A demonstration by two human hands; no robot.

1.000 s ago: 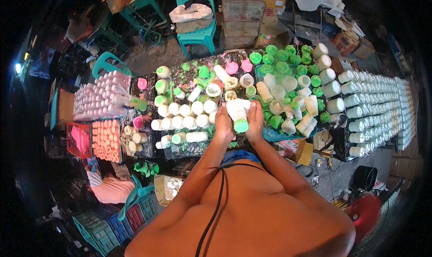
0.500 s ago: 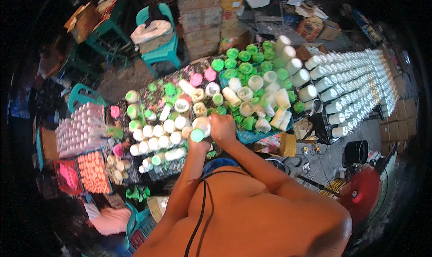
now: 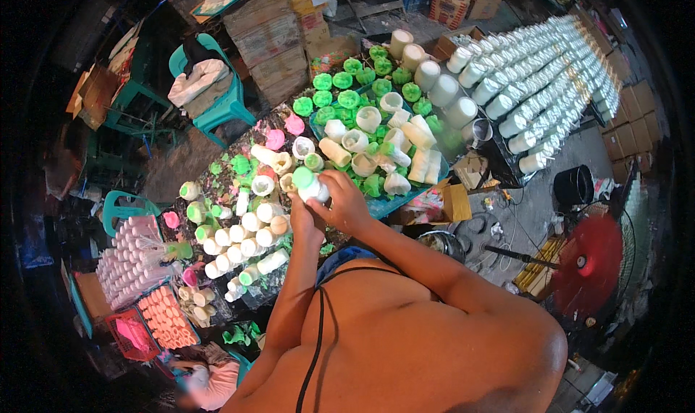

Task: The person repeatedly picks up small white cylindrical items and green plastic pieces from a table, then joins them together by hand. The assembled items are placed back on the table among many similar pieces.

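Note:
Both my hands meet over the middle of the table, around a white cylinder with a green end (image 3: 311, 188). My right hand (image 3: 343, 201) grips it from the right, fingers bent against its side. My left hand (image 3: 305, 221) closes on it from the left and below, its fingers partly hidden. The green end points away from me. Just left of my hands stand rows of white cylinders (image 3: 250, 225), a few with green ends. Beyond them lie open white cups (image 3: 304, 147) and pink lumps (image 3: 294, 123). Green crinkled pieces (image 3: 349, 99) and white hollow pieces (image 3: 368, 118) fill a blue tray (image 3: 392, 204) on the right.
Rows of white cylinders (image 3: 521, 109) cover a table at the far right. A red fan (image 3: 588, 264) and black bucket (image 3: 573, 186) stand right. Pale pink (image 3: 130, 264) and orange pieces (image 3: 166, 317) sit at left. A teal chair (image 3: 226, 105) stands behind; another person (image 3: 210, 384) is lower left.
The cylinder's green end has swung from facing me to facing away. My hands have shifted slightly left and up in the picture, and the whole view has turned.

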